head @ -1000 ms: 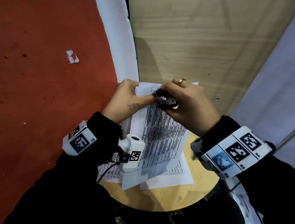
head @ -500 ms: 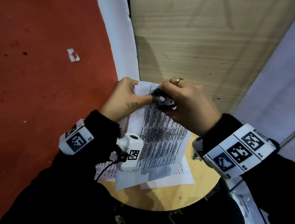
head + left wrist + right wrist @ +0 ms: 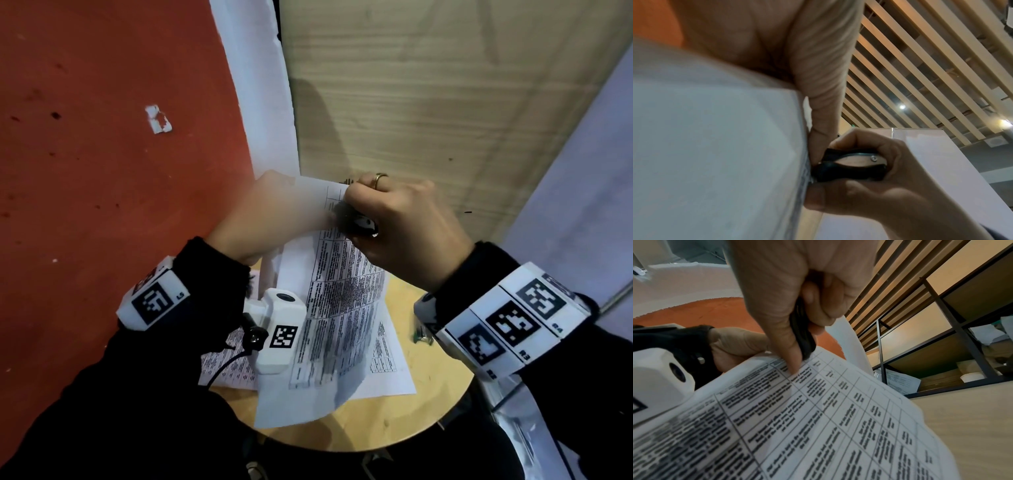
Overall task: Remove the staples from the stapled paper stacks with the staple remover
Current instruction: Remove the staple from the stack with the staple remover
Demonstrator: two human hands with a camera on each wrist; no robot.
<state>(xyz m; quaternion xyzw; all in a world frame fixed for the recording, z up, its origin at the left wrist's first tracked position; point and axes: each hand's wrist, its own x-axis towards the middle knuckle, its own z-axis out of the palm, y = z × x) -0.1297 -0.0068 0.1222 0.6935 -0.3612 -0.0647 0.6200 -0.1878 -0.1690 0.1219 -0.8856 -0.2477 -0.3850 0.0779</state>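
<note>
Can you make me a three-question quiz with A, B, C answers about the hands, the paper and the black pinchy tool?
1. Where is the staple remover?
A. lying on the round table
B. in the right hand
C. on the red floor

2. What colour is the ring on the right hand?
A. gold
B. blue
C. black

3. How is the printed paper stack held?
A. lying flat, untouched
B. rolled into a tube
C. lifted, pinched by the left hand

Answers:
1. B: the right hand curls round it at the paper's top edge.
2. A: the ring shines gold.
3. C: the left hand pinches the printed paper stack above the round table.
</note>
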